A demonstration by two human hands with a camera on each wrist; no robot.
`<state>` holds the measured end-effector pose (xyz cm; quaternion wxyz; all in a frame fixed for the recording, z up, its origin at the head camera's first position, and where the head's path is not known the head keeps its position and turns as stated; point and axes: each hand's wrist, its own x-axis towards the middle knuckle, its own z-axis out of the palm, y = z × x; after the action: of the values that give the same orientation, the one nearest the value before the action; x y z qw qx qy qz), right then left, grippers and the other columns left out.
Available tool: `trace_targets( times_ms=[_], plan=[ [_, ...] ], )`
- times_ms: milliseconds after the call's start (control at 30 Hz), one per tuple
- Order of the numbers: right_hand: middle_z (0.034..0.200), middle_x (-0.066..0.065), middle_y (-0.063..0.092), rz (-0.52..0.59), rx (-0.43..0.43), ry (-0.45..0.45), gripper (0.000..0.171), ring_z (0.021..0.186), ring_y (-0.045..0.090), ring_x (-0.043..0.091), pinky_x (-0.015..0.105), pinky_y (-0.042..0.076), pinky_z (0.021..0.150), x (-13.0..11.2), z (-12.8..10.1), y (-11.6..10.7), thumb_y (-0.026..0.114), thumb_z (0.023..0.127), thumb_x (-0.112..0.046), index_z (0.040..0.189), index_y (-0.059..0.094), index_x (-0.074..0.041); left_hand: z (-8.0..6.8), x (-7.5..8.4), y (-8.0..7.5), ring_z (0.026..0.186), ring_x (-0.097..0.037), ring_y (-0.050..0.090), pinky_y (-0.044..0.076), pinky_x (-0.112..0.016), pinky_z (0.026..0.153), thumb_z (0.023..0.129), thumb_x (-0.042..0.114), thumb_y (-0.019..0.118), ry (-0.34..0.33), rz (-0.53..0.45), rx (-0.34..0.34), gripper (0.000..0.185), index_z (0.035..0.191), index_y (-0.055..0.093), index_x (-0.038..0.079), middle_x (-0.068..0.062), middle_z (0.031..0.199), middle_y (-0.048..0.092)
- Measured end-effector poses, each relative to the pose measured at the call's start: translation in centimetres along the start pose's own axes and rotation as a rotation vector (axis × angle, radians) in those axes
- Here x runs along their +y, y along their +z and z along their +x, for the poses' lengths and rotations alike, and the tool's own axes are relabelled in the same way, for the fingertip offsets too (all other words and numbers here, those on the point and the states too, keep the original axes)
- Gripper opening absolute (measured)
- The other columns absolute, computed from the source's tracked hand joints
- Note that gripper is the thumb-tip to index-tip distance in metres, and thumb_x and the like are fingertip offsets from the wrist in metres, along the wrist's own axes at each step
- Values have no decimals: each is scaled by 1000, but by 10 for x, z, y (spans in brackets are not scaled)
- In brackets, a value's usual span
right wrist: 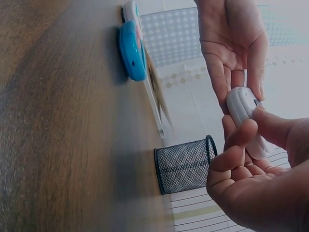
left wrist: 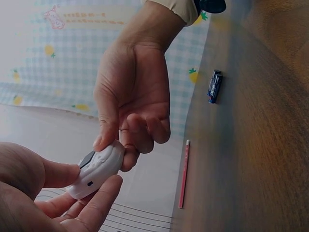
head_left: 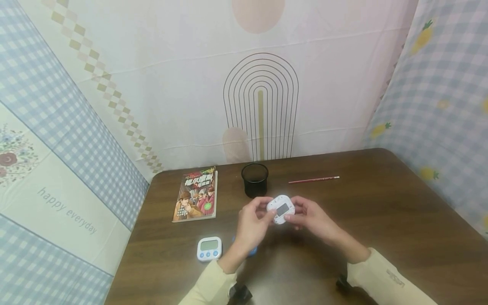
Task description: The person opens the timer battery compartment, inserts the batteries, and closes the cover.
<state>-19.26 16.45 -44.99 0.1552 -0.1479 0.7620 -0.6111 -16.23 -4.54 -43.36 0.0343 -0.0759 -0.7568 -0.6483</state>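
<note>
Both hands hold a white digital timer (head_left: 281,207) above the table, its back with a dark grey rectangle facing up in the head view. My left hand (head_left: 252,226) grips its left side, thumb on the back. On the opposite side, my right hand (head_left: 318,220) pinches the timer's edge between thumb and fingers. The right wrist view shows the timer (right wrist: 240,107) edge-on between the two hands. A second white timer (head_left: 209,249) with blue buttons lies left of my left wrist. Partly hidden under that wrist is a blue timer (right wrist: 131,50), clearer in the right wrist view.
A black mesh pen cup (head_left: 255,180) stands behind the hands. To its left lies a comic-style book (head_left: 196,195), and a red pencil (head_left: 314,180) lies to its right. Dark blue batteries (left wrist: 215,87) rest on the wooden table (head_left: 400,220) in the left wrist view.
</note>
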Motion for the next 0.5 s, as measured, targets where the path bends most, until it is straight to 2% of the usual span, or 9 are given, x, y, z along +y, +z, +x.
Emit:
trace_targets(
  times_ms=[233, 500],
  plan=[
    [111, 15, 76, -7, 23, 7, 44, 95, 69, 36, 39, 61, 76, -4, -3, 0, 74, 100, -19, 132, 57, 5, -1, -1, 1, 94, -29, 77, 66, -28, 72, 96, -1, 73, 0, -6, 1, 28, 124, 71, 0, -20, 113, 75],
    [106, 14, 77, 4, 41, 3, 40, 86, 67, 29, 32, 57, 68, -4, -4, 1, 76, 99, -18, 128, 60, 4, -1, -2, 2, 94, -29, 77, 65, -25, 71, 96, -1, 73, 7, 14, 7, 29, 125, 70, 0, -20, 114, 75]
  ],
)
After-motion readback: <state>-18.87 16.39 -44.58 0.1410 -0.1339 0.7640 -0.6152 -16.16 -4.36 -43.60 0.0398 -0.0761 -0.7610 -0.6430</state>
